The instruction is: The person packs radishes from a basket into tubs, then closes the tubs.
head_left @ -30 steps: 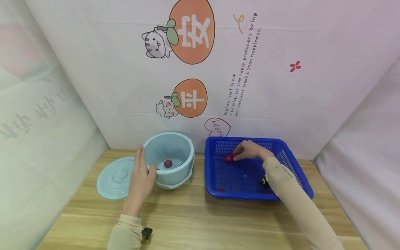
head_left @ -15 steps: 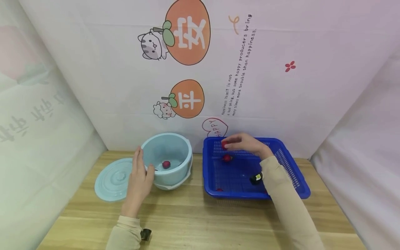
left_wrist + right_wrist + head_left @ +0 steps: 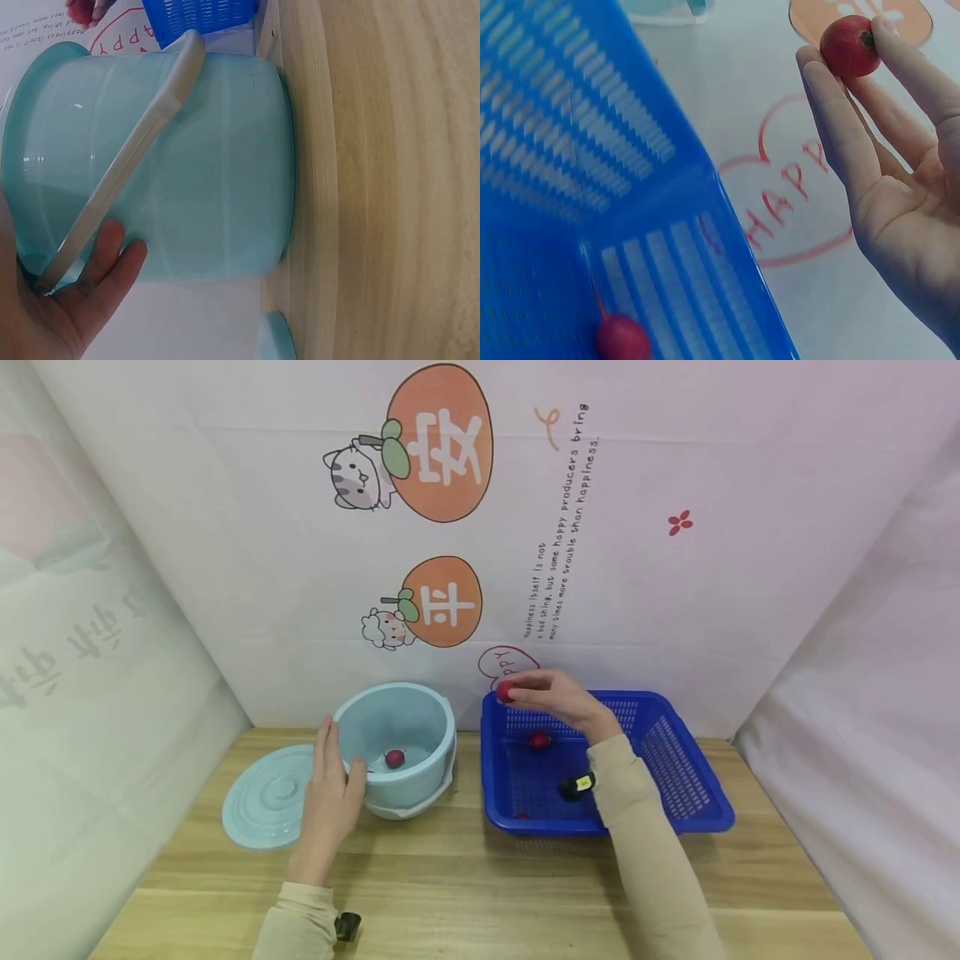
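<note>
A small red radish (image 3: 850, 46) is pinched between the thumb and fingertips of my right hand (image 3: 551, 695), held above the back left corner of the blue basket (image 3: 491, 777). In the right wrist view its green stem end faces the thumb. My left hand (image 3: 335, 797) rests with fairly straight fingers against the left side of the light blue bucket (image 3: 408, 789). Seen from the left wrist, two fingertips touch the bucket's wall beside its pale handle (image 3: 131, 161). Another radish (image 3: 394, 758) lies on the bucket's floor.
One radish (image 3: 539, 741) lies near the back of the basket, and another (image 3: 522, 817) shows at its front wall. The bucket's round lid (image 3: 262, 797) lies flat on the wooden table (image 3: 450, 893), left of the bucket. A printed cloth (image 3: 600, 527) hangs behind.
My right hand has lifted a radish from the basket and carried it up and left, toward the bucket. The left hand stays at the bucket. The head view has shifted slightly.
</note>
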